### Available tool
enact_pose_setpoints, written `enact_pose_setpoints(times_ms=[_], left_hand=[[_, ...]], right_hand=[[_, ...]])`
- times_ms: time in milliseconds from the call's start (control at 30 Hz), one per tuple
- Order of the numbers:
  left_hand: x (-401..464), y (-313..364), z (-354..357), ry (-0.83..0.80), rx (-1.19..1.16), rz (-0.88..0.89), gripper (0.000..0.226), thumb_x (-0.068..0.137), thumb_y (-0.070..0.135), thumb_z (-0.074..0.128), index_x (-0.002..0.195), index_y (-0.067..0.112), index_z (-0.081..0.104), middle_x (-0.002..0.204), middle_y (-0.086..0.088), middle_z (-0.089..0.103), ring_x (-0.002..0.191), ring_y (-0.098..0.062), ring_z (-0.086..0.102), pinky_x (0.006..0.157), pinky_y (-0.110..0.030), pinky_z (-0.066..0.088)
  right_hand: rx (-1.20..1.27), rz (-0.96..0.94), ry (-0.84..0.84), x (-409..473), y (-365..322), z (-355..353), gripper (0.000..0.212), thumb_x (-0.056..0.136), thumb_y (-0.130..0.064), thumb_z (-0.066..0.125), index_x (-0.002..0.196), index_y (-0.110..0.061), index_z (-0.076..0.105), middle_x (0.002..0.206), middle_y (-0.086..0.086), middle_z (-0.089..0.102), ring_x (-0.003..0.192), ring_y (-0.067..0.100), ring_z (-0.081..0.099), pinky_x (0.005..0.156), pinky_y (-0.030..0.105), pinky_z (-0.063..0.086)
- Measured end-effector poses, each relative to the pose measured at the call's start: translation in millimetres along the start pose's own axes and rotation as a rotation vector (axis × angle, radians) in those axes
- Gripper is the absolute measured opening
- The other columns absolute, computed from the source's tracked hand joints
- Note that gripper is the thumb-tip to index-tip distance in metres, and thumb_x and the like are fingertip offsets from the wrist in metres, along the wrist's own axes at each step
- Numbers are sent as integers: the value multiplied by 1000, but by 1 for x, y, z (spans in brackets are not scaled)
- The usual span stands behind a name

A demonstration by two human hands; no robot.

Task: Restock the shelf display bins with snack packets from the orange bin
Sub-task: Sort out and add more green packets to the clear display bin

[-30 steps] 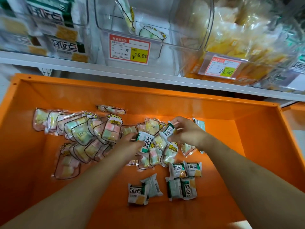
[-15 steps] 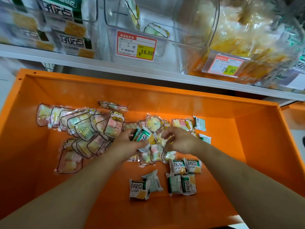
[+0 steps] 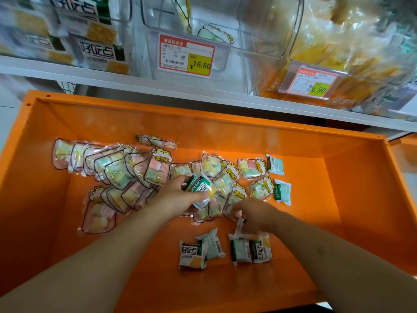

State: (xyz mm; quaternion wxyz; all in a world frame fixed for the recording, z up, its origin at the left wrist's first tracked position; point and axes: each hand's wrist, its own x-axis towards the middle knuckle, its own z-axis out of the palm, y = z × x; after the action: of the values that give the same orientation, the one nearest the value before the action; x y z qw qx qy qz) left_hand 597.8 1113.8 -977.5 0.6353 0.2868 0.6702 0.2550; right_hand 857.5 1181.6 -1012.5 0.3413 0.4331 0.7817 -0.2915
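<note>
Left hand (image 3: 180, 195) gripped green packets (image 3: 202, 188) over orange bin (image 3: 225, 132), right hand (image 3: 255, 216) pinched a packet (image 3: 239, 229) just beside, clear pouches (image 3: 117, 172) left of hands, shelf bins (image 3: 187, 35) above.

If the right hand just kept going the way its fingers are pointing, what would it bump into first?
The right hand points down and left, fingers curled on a white wrapper. Going on, it would probably meet the green-and-white packets lying just below it on the orange bin floor, though depth is unclear.
</note>
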Motion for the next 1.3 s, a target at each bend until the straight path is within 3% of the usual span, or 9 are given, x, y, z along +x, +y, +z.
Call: enact_pose_setpoints(times_ms=[133,267,467,667,767,867,967,1100,1300], left_hand=[[-18,14,-15,-23,85,53,76,82,39,88,149,28,52,114,10,67,88,-15,77,85,-39,64],[-53,41,-45,-14,193,128,75,82,40,88,147,30,51,113,12,65,82,-17,77,78,-35,63],[-122,104,-98,77,403,261,66,75,45,92,128,35,54,120,16,62,63,-8,71,55,-31,58],[-201,138,-149,89,516,381,61,71,53,92,123,46,62,111,17,69,85,-5,72,72,-25,60],[-222,135,-166,77,592,429,75,57,68,92,124,55,61,112,13,72,97,-9,72,88,-36,61],[-238,133,-175,65,564,442,81,49,73,91,122,63,57,113,12,74,102,-13,73,94,-43,61],[-251,139,-180,48,526,479,77,55,71,91,123,64,57,123,14,69,109,-9,70,96,-41,60],[-262,148,-186,-32,220,425,56,77,34,93,123,53,66,145,3,52,102,-14,76,73,-40,66],[-257,155,-191,-52,-33,442,44,83,27,84,122,43,72,112,-13,76,91,-35,78,72,-48,66]], right_hand=[[223,-50,15,-19,-20,-54,28,89,-30,83,116,-28,74,112,-2,65,101,19,62,74,29,49],[542,-102,87,-69,-60,-129,23,93,-41,79,114,-40,69,120,-5,66,83,8,71,67,32,60],[752,-310,359,-146,-125,-195,36,87,-29,87,114,-25,63,81,-9,66,68,8,57,65,27,45],[762,-521,558,-204,-196,-198,18,92,-16,81,101,-30,73,92,6,68,81,22,66,80,46,57],[616,-545,734,-218,-221,-195,20,95,-25,78,111,-37,75,102,-10,70,94,12,67,81,31,55],[460,-548,827,-225,-240,-195,24,100,-30,71,121,-40,73,111,-25,67,109,0,61,84,11,43],[395,-548,886,-226,-249,-198,26,103,-34,65,127,-42,71,114,-26,66,112,0,60,85,15,45],[525,-496,924,-224,-253,-207,25,103,-32,65,126,-41,72,118,-24,68,109,2,63,88,30,54],[574,-500,942,-220,-263,-215,25,100,-30,70,120,-44,73,113,-25,66,99,5,65,85,29,56]])
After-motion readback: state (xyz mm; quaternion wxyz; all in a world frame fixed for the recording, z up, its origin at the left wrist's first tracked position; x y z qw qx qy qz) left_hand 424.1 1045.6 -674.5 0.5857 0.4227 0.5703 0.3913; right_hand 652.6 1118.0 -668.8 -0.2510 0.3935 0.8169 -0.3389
